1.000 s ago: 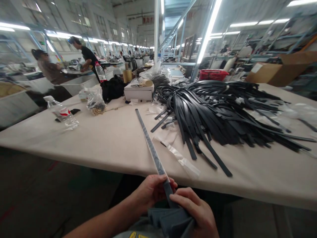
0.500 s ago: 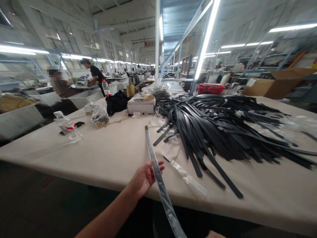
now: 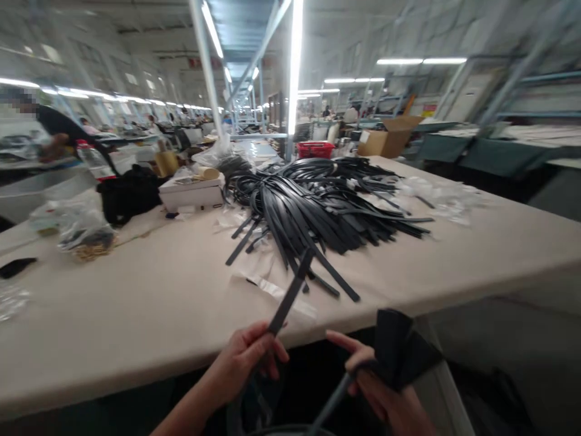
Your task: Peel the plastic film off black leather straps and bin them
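Note:
My left hand [image 3: 242, 360] is closed on a flat black strap [image 3: 293, 293], thumb on top. The strap's free end points up and away, over the table edge toward the pile. To the right, my right hand [image 3: 379, 378] has its index finger stretched out and the other fingers curled round dark straps. Wide black ends [image 3: 397, 345] stick up above that hand, and a narrow greyish length [image 3: 333, 399] runs down from it. Whether both hands hold one and the same strap is hidden below. A large pile of black straps [image 3: 313, 212] lies ahead on the table.
The table [image 3: 158, 309] has a pale cover. On it are clear plastic film [image 3: 284, 293], a white box [image 3: 193, 192], a bag of small brass-coloured parts [image 3: 88, 236] and a black bag [image 3: 129, 194]. A red basket [image 3: 315, 149] stands behind; a co-worker [image 3: 59, 124] is far left.
The view has swung right. The strap in my left hand now shows a dark face instead of a shiny grey one and tilts right. My right hand has risen into view with dark straps.

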Demonstrator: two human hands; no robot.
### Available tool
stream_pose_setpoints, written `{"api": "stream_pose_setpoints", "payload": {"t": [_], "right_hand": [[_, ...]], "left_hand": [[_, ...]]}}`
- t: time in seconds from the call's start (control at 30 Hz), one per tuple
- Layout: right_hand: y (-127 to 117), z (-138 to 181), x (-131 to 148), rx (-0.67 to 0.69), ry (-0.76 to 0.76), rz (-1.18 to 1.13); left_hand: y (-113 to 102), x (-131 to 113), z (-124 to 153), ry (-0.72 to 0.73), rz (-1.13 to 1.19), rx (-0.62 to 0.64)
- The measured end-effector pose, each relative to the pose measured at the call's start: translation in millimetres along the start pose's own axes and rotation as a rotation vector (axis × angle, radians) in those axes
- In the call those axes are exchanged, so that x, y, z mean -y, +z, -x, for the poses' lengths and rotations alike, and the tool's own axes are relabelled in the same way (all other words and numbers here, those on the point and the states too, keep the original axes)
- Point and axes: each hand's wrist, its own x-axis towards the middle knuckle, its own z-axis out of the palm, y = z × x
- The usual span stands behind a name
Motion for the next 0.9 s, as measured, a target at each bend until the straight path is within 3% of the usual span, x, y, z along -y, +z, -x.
{"api": "stream_pose_setpoints", "payload": {"t": [0.13, 0.27, 0.47, 0.63, 0.73, 0.9], "right_hand": [[-2.6, -8.6, 6.7, -0.11, -0.082, -0.155], [-6.0, -3.6, 14.2, -0.193, -0.099, -0.161], [4.2, 13.3, 20.4, -0.251, -0.089, -0.115], [15.3, 22.2, 32.7, -0.234, -0.185, -0.043], [5.9, 32.4, 39.6, -0.359, -0.199, 0.036], [-26.9, 52.3, 37.3, -0.605, -0.183, 0.047]], "left_hand": [[32.7, 25.2, 16.6, -0.131, -0.209, 0.223], [37.3, 27.4, 16.3, -0.155, -0.325, 0.311], [39.2, 19.2, -1.8, 0.031, -0.488, 0.33], [63.3, 34.6, -10.7, -0.039, -0.524, 0.342], [69.0, 53.3, -10.4, 0.0, -0.556, 0.382], [72.7, 68.3, -15.4, 0.203, -0.714, 0.512]]}}
